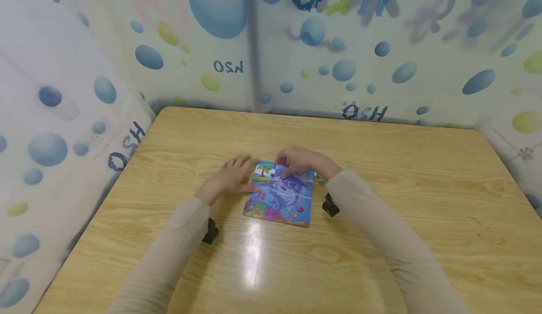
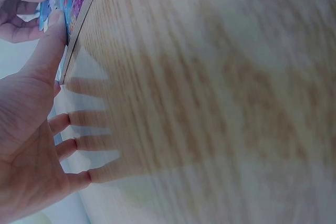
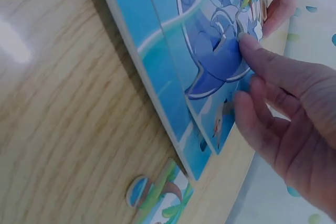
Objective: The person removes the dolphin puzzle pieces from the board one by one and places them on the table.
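A jigsaw puzzle (image 1: 279, 203) with a purple dolphin, sea plants and a palm tree lies on the table in the head view. My left hand (image 1: 230, 177) is at its left side, fingers straight on the tabletop and thumb on the puzzle's edge. Over the puzzle's top edge, my right hand (image 1: 298, 158) pinches a puzzle piece (image 3: 212, 66) between thumb and fingers. In the right wrist view this piece shows the dolphin's tail, and its corner sits slightly raised above the blue border. Part of it is hidden behind the right thumb.
A loose puzzle piece (image 3: 170, 198) with a palm tree lies on the table beside the puzzle's right edge, partly behind the right wrist in the head view. The wooden table (image 1: 381, 163) meets patterned walls (image 1: 271, 45) at the back and left.
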A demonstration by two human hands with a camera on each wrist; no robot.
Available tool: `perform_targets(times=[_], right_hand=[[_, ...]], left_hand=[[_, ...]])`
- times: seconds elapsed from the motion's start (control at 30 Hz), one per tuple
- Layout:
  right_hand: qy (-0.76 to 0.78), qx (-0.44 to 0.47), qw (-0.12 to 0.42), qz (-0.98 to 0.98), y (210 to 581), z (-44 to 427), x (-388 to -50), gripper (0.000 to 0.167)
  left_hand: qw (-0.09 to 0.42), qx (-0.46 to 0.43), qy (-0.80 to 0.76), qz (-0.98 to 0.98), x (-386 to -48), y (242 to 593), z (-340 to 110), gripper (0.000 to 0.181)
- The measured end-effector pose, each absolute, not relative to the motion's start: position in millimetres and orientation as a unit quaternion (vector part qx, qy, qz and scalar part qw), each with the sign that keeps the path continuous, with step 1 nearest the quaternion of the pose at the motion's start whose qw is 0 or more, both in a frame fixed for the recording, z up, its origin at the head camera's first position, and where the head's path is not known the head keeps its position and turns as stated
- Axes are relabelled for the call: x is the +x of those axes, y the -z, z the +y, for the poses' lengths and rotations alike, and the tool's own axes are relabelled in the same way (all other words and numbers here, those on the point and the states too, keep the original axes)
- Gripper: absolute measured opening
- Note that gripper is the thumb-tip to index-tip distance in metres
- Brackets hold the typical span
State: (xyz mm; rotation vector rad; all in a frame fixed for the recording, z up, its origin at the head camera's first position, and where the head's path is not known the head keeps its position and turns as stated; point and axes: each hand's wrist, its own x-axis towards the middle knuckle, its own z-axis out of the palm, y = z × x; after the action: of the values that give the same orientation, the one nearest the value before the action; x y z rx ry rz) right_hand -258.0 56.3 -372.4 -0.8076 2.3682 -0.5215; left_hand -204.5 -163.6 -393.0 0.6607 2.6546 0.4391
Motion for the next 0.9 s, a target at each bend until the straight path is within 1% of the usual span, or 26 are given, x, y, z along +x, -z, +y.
perform_targets(times=[0.23,0.4,0.57,0.73,0.9], right_hand=[[0.200,-0.302,0.298,0.883,377,60,-255,0.039],[0.220,-0.303,0.311,0.874,381,65,-253,0.037],[0.226,-0.305,0.304,0.874,384,66,-252,0.036],[0.235,-0.277,0.301,0.882,385,66,-250,0.029],[0.241,-0.302,0.276,0.880,386,68,-249,0.022]], left_hand=[[0.185,0.234,-0.150,0.943,-206,393,-163,0.080],[0.188,0.232,-0.145,0.943,-206,393,-162,0.080],[0.188,0.233,-0.144,0.943,-205,393,-163,0.080],[0.186,0.233,-0.150,0.943,-204,390,-162,0.080],[0.182,0.235,-0.151,0.943,-204,391,-162,0.080]])
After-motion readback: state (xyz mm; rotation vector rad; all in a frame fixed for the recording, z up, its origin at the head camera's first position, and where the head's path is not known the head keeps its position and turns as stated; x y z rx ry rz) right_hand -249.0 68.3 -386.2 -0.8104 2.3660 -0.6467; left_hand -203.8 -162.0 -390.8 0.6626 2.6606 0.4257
